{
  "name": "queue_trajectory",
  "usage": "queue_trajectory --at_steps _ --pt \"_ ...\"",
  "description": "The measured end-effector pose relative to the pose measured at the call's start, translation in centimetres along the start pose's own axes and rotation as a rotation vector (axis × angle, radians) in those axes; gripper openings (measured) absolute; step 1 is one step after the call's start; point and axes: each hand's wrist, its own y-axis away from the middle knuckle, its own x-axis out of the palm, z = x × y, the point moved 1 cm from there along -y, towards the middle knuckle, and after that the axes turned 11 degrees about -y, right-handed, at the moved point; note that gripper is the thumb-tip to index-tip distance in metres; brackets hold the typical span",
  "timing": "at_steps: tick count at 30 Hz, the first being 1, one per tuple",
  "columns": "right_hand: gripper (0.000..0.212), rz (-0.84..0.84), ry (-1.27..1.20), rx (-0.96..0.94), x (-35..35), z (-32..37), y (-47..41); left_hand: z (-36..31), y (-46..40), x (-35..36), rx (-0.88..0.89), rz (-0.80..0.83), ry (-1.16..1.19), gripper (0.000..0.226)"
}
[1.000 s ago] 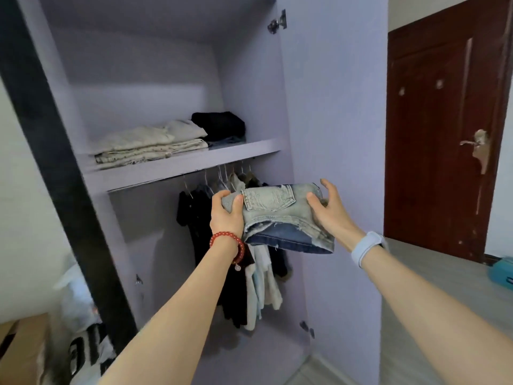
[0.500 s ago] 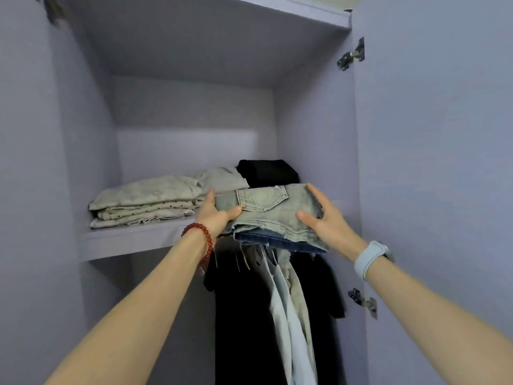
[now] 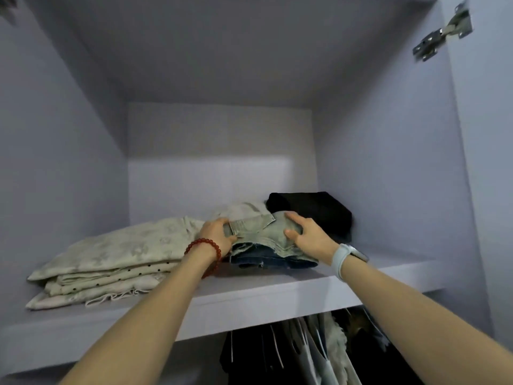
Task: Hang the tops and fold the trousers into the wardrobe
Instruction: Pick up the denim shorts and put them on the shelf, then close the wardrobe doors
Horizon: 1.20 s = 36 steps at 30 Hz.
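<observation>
1. Inside a pale lilac wardrobe [image 3: 388,168], the view looks up into the top compartment, above a wide shelf board [image 3: 249,297] of the same lilac finish.
2. Below that board, dark and pale hanging tops [image 3: 299,354] show on thin wire hangers.
3. On the shelf's left lies a stack of folded cream trousers [image 3: 116,259], some with small dark dots, a frayed hem at the bottom.
4. At the back right sits a folded black garment [image 3: 316,209].
5. Between them rest folded light-wash denim shorts [image 3: 266,240] with a darker blue layer beneath, sitting near the shelf's front edge.
6. The left hand [image 3: 215,236], wearing a red bead bracelet, grips the shorts' left side with fingers curled over the top.
7. The right hand [image 3: 308,237], a pale blue watch on its wrist, grips the right side, thumb on the front and fingers over the top.
8. Risk, as a judgement: letting go unevenly could loosen the fold, and pushing further could nudge the cream stack or the black garment askew.
</observation>
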Motion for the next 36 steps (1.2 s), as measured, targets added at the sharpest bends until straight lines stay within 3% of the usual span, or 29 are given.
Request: queue_trajectory --at_steps 3,7,9,12,18,21,25,29,36 --pt "0.044 0.222 0.344 0.003 1.3 -3.2 -1.9 -0.1 -0.9 2.2 0.047 0.143 -0.267 0.032" --pt "0.043 0.218 0.664 -0.212 0.7 -2.1 -2.8 -2.1 -2.3 2.4 0.081 0.064 -0.321 0.034" --pt "0.045 0.272 0.648 -0.272 1.2 -2.3 -2.9 -2.6 -2.9 3.6 0.082 0.12 -0.37 0.045" --pt "0.049 0.431 0.603 -0.19 2.7 -5.2 -2.6 -2.2 -1.9 7.2 0.022 0.352 -0.473 0.053" --pt "0.05 0.497 0.609 -0.037 3.0 -6.5 -3.2 -2.0 -1.2 7.4 -0.006 0.443 -0.499 0.053" --pt "0.047 0.37 0.466 -0.048 2.1 -4.5 -0.8 -2.1 -0.6 6.8 0.019 0.369 -0.483 0.054" --pt "0.04 0.117 0.225 -0.182 -0.7 -1.0 4.4 -3.4 2.4 4.5 0.063 0.017 -0.324 0.051" --pt "0.036 -0.04 0.135 -0.148 -3.8 0.3 10.9 -6.4 8.2 3.1 0.138 -0.245 -0.104 0.048" --pt "0.032 -0.184 0.154 -0.043 -11.7 -0.7 27.6 -14.6 23.8 7.0 0.194 -0.186 0.125 0.043"
